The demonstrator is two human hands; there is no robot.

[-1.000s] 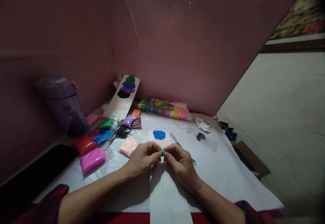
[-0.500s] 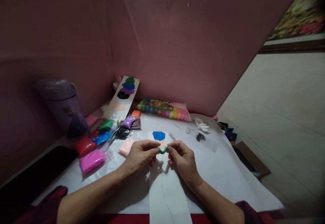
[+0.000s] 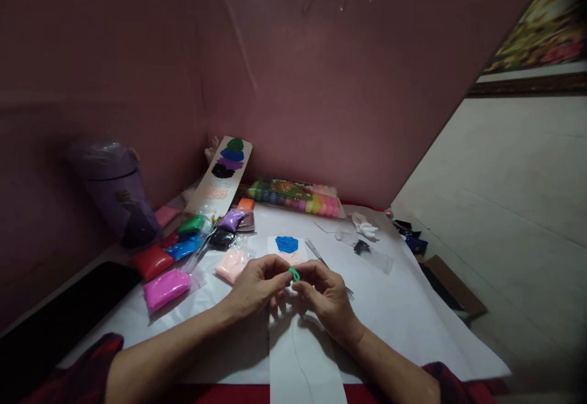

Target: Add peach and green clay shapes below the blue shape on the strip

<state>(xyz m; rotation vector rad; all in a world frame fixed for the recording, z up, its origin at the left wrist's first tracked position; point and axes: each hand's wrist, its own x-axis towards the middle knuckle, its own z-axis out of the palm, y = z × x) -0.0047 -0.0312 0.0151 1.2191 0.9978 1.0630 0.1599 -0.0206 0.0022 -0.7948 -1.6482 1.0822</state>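
Observation:
A small strip of green modelling clay [image 3: 295,274], folded into a loop, is pinched between my two hands. My left hand [image 3: 259,282] grips it from the left with thumb and forefinger. From the right, the thumb and forefinger of my right hand [image 3: 328,294] close on its other side. Beneath them lies a long white card [image 3: 302,349] with a thin drawn line running down it. At the card's far end are a blue clay patch [image 3: 287,244] and peach marks, partly hidden by my fingers. A metal fork [image 3: 315,250] lies partly behind my right hand.
Bagged clay, including pink [image 3: 167,289], red [image 3: 153,261] and peach [image 3: 230,263] packets, lies at left near a purple tumbler [image 3: 121,196]. Behind are a card with coloured patches [image 3: 222,172] and a clay multipack [image 3: 298,197]. A clear plastic wrapper [image 3: 378,259] lies right.
The green clay was squeezed small, then stretched into a curved strip between my hands. Now my hands are closer together and the strip is doubled into a loop.

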